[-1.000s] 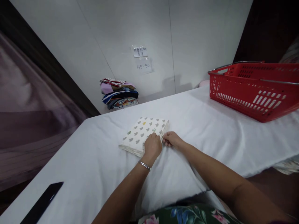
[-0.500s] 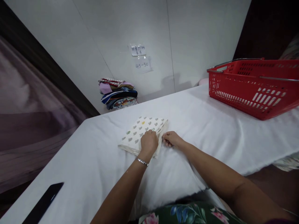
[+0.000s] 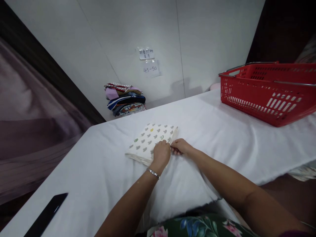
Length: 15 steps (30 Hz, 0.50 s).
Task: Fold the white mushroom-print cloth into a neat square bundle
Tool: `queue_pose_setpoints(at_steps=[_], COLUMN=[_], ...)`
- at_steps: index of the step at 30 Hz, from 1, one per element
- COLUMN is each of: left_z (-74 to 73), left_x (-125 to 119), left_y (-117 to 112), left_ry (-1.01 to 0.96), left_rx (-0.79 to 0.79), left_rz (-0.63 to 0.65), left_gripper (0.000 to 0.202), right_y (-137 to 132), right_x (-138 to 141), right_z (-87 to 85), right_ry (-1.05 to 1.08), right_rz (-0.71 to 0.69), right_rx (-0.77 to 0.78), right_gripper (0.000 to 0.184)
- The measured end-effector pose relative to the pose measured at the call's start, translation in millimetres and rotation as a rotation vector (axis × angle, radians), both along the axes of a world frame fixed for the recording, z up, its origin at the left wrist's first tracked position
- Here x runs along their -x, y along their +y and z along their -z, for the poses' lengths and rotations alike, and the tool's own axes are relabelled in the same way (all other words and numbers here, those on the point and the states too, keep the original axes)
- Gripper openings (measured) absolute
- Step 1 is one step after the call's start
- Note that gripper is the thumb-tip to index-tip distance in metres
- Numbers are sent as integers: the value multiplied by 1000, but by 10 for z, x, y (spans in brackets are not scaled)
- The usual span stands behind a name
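Note:
A folded white cloth (image 3: 145,138) with grey, yellow and green prints lies flat on the white-covered table. My left hand (image 3: 162,153), with a silver bracelet at the wrist, rests over its near right part, fingers curled down on the fabric's edge. Close beside it, my right hand (image 3: 179,146) is closed in a pinch at the cloth's right edge, where the layers stand slightly apart. The fingertips of both hands almost meet there, and the left hand covers that corner of the cloth.
A red plastic basket (image 3: 261,95) with metal handles stands at the right. Folded clothes (image 3: 125,98) are stacked by the wall behind the table's far edge. A flat black object (image 3: 45,215) lies at the near left of the white tablecloth (image 3: 98,171).
My left hand has slid a little right and toward me along the cloth, uncovering more print and closing the gap to my right hand. The right hand has barely moved.

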<state>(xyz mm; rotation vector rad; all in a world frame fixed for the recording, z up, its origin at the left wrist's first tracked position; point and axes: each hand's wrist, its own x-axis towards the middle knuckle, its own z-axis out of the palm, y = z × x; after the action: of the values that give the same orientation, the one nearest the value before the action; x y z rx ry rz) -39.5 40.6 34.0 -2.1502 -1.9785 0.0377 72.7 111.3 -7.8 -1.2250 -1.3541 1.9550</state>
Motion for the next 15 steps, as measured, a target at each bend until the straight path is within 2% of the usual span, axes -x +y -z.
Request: queue_pose_setpoints(at_steps=[8, 15], left_z=[-67, -40], left_x=[100, 27], left_y=[15, -4], left_ry=[4, -7], left_rx=[-93, -11], left_rz=[-44, -17], left_gripper=[20, 21], right_y=[8, -17], right_x=[-17, -16], right_z=[-56, -150], right_ry=[17, 39], right_rz=[42, 31], right_rx=[49, 110], right_gripper=[15, 15])
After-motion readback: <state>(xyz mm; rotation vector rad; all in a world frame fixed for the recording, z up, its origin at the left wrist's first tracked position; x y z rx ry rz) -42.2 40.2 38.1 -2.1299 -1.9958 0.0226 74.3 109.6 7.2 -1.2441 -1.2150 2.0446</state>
